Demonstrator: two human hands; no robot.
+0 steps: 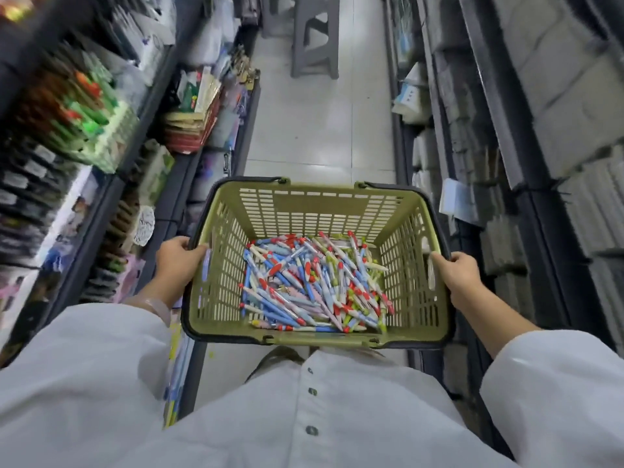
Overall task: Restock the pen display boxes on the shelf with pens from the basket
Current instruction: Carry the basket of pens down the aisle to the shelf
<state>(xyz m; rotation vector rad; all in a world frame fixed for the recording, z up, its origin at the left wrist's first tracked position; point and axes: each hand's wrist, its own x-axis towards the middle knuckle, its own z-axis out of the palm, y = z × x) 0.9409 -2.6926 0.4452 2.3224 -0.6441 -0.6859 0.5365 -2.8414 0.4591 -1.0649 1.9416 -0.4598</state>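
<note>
basket [315,211], olive-green plastic with slatted walls, was held level in front of the person, above the tiled aisle floor [320,130]. left hand [177,261] gripped the left rim, fingers curled over the edge; right hand [457,270] gripped the right rim likewise. pens [314,285], a loose heap in blue, red, white and yellow-green, lay across the basket bottom, between the two hands and below them. shelves [84,106] with coloured stationery, blurred, stood on the left; shelving [540,106] with pale stacked stock stood on the right. grey stool [315,35] stood further down the aisle.
</note>
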